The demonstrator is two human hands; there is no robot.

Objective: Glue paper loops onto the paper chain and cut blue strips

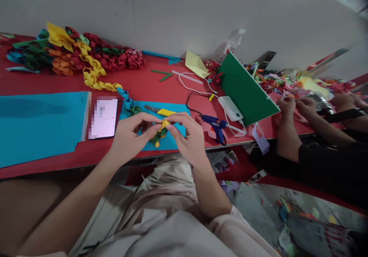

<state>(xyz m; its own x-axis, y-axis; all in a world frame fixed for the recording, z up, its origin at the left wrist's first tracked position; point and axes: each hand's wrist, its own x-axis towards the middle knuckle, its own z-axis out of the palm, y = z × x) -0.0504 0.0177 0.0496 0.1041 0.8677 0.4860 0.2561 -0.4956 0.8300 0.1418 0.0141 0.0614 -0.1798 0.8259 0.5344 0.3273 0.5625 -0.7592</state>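
Both forearms extend forward from the lower edge of the view and converge at the centre, bare from the elbow down. The left hand [129, 136] is held palm-inward with the wrist straight, its fingers [149, 119] curled and pinched closed toward the thumb. The right hand [188, 136] mirrors it, fingers [179, 118] bent inward, fingertips of both hands nearly meeting.

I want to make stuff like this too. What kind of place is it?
Probably a paper-craft workshop. Folded paper chains are heaped on the red table, a glue gun lies nearby, and both hands fold a paper strip.
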